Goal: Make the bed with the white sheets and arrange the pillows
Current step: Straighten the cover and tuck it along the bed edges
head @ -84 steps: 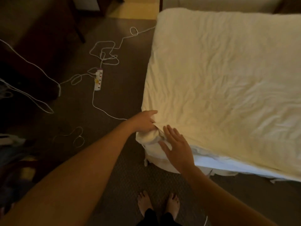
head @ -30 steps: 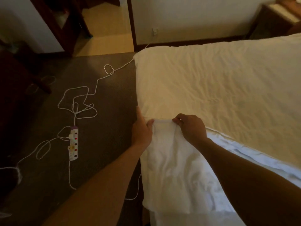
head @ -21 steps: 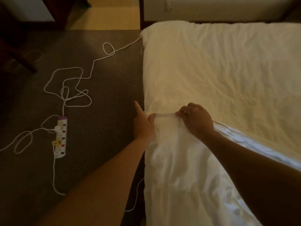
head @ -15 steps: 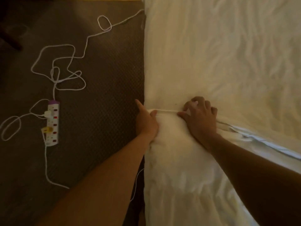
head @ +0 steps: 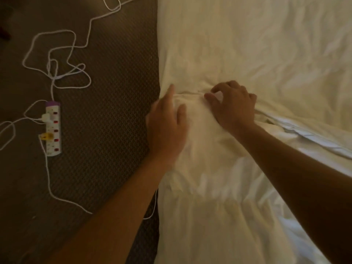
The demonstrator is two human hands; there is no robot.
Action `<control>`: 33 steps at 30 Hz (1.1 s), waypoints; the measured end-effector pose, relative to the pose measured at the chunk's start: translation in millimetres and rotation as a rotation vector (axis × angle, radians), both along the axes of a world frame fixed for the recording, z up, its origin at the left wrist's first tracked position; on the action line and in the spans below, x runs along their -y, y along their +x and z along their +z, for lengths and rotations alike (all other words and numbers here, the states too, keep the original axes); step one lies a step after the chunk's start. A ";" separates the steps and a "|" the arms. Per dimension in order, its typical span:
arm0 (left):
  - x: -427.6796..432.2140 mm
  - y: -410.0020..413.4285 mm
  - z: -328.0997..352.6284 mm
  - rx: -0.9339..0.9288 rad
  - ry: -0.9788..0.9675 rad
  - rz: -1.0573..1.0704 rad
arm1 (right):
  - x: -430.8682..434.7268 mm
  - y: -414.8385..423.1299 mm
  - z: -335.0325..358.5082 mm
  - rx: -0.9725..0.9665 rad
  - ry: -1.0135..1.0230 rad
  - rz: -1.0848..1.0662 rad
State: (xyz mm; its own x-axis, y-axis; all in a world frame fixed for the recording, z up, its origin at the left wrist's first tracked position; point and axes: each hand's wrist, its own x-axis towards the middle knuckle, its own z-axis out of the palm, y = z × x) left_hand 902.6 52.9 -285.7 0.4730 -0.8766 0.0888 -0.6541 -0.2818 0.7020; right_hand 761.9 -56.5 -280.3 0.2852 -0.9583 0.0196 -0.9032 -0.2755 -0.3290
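Note:
A white sheet (head: 209, 187) lies rumpled over the near part of the bed (head: 247, 44), and its folded top hem runs across between my hands. My left hand (head: 165, 128) lies at the bed's left edge. Its index finger is straight along the side and its thumb rests on top of the fold. My right hand (head: 232, 107) sits on the hem a little to the right, fingers curled, thumb and forefinger pinching the bunched cloth. No pillow is in view.
Dark patterned carpet (head: 114, 92) runs along the left of the bed. A white power strip (head: 53, 128) with plugs in it lies on the carpet, and its tangled white cable (head: 62, 69) loops over the floor up to the bed's side.
The view has tipped down and closer to the bed. Both hands have moved the sheet's hem further up the bed, and my right hand's fingers have loosened a little on the fold.

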 end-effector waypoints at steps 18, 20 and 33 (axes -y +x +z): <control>34.9 37.6 -14.2 0.277 -0.172 -0.053 | 34.2 -70.7 22.6 0.138 -0.158 -0.152; 40.7 45.1 -17.0 0.297 -0.181 -0.028 | 50.2 -65.0 22.1 0.071 -0.088 -0.091; 2.9 -15.1 -8.0 0.182 -0.010 -0.222 | -10.5 -20.6 4.3 0.063 -0.083 -0.037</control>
